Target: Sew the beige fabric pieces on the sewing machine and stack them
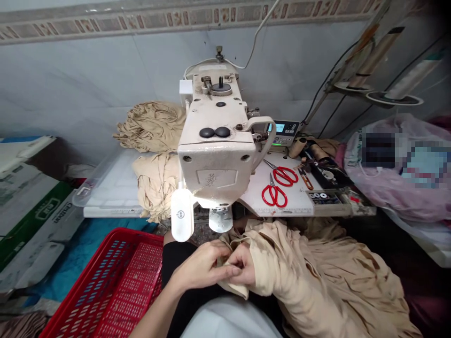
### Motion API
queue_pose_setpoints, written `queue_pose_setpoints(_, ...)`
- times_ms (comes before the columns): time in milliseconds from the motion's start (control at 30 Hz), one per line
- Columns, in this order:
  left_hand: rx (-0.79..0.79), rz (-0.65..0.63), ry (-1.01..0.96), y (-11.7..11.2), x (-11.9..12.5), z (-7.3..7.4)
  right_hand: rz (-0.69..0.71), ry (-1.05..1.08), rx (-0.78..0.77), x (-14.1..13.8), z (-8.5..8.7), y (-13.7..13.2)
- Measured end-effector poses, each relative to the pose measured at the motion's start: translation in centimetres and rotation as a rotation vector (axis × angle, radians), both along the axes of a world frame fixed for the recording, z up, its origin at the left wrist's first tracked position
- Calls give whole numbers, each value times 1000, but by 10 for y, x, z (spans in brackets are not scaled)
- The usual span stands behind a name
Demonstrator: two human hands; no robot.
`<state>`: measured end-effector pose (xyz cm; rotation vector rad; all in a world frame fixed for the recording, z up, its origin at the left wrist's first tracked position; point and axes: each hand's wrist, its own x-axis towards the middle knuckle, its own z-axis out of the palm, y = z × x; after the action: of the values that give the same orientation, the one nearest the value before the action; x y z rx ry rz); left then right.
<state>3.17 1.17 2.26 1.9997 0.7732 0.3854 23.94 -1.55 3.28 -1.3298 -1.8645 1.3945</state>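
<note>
My left hand (pixel 199 265) and my right hand (pixel 244 265) meet in front of the sewing machine, pinching an edge of a beige cloth garment (pixel 303 267). The garment's bulk spreads in loose folds over my lap to the right. Just above my hands sits the machine's clear needle guard (pixel 220 219), with the white industrial sewing machine head (pixel 214 136) rising behind it. Fingers hide the exact fold they hold.
Two pairs of red-handled scissors (pixel 275 196) lie on the white table (pixel 253 171), beside thread snips (pixel 306 179). More beige cloth (pixel 157 185) sits left of the machine. A red plastic basket (pixel 120 281) stands lower left, a clip-on lamp (pixel 182 211) hangs near my hands.
</note>
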Motion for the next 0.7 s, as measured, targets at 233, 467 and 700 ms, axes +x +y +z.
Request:
queue_pose_setpoints(233, -101, -106, -164, 3, -18, 11, 128, 74, -129, 12, -7, 2)
queue_pose_setpoints(467, -116, 106, -258, 3, -33, 15, -60, 231, -134, 7, -20, 7)
queue_pose_setpoints(700, 58, 250, -191, -4, -24, 17, -178, 297, -137, -1, -11, 7)
